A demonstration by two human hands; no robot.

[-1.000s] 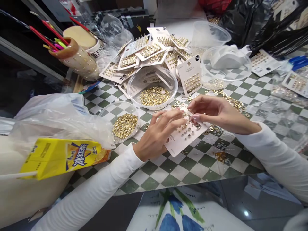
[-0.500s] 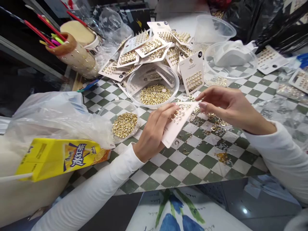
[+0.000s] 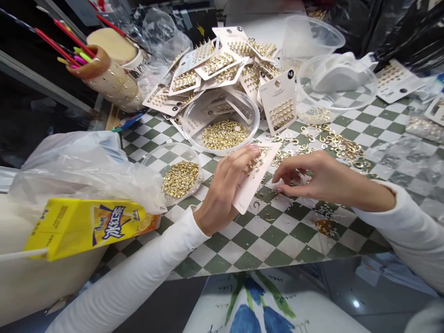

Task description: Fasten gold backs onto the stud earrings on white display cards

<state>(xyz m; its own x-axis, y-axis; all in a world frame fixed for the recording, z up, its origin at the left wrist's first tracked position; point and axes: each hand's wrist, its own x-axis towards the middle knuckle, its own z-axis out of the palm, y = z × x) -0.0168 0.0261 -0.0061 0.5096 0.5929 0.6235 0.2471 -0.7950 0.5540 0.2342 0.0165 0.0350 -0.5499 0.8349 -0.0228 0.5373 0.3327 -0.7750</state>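
My left hand (image 3: 220,196) is closed around a white earring card (image 3: 250,187), held tilted above the table. Rows of small gold studs and hoops show on the card's face, partly covered by my fingers. Lower and to the right, my right hand (image 3: 324,178) is low over the table, its thumb and forefinger tips almost together. Whatever may be between them is too small to make out. Loose gold hoop earrings (image 3: 342,145) lie scattered beyond this hand. Just past the card stands a clear round tub (image 3: 255,122) with tiny gold pieces (image 3: 225,134) in it.
A shallow clear dish (image 3: 149,157) of gold pieces is at left, by a plastic bag (image 3: 79,152) and yellow drink carton (image 3: 86,226). Filled earring cards (image 3: 277,101) pile up behind. Clear tubs (image 3: 301,101) stand back right; a pen holder (image 3: 111,83) stands back left.
My right hand has left the card's upper edge and moved down toward the table. The left hand keeps the card in nearly the same place.
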